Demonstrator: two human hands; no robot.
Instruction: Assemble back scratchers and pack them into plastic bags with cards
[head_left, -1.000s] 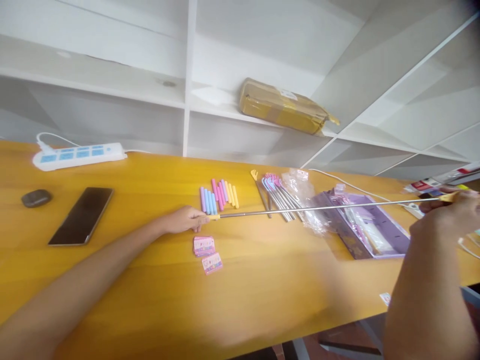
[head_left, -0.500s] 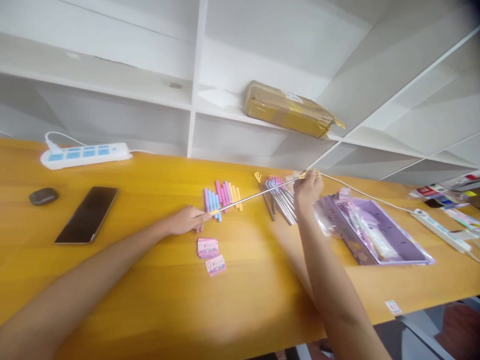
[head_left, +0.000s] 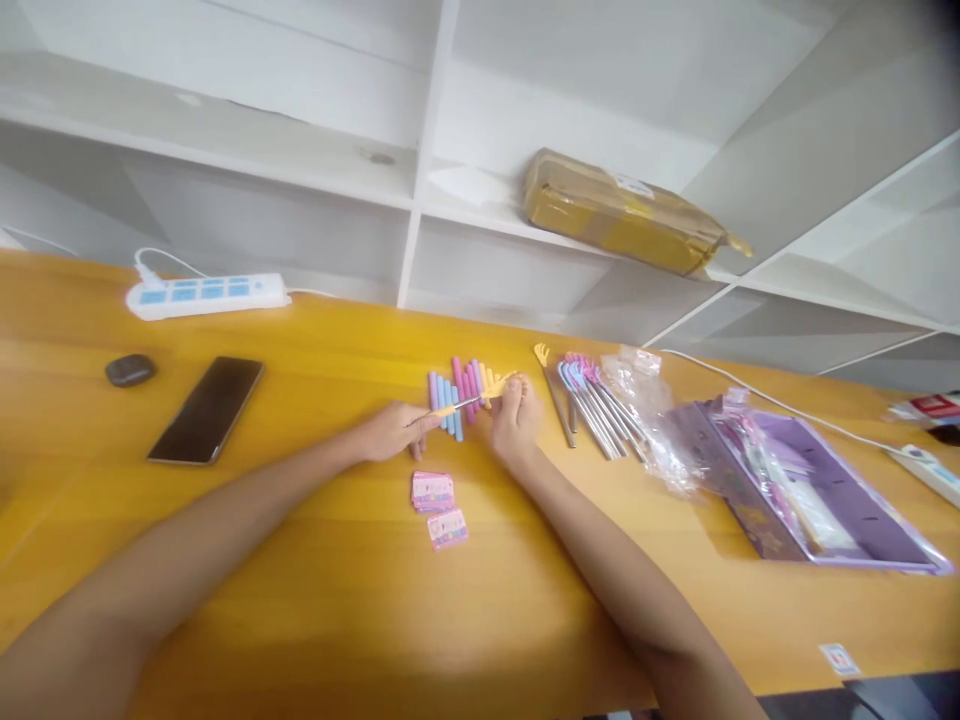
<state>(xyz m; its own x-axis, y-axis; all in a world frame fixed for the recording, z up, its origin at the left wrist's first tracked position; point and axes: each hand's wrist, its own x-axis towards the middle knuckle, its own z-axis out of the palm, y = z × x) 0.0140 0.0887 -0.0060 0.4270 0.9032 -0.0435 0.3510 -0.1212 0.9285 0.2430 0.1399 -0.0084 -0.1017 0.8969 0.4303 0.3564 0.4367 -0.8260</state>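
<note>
A telescopic back scratcher [head_left: 466,402] with yellow ends and a short metal rod spans my two hands. My left hand [head_left: 397,430] pinches its yellow handle end. At the other end my right hand [head_left: 516,415] grips the yellow claw. Just behind it lie several pastel handle tubes [head_left: 455,400] in blue, purple, pink and yellow. To the right are several metal rods [head_left: 600,415] with blue and pink claws, beside a rod with a yellow claw [head_left: 541,354]. Small pink printed cards [head_left: 448,528] lie in front of my left hand.
A purple tray [head_left: 874,490] with wrapped items stands at the right, next to crumpled clear plastic bags [head_left: 660,430]. At the left are a phone [head_left: 208,410], a dark case [head_left: 130,370] and a power strip [head_left: 210,292]. A taped parcel [head_left: 622,215] rests on the shelf.
My right hand has moved left toward my left hand, and the metal rod between them has become much shorter. The view has shifted slightly left.
</note>
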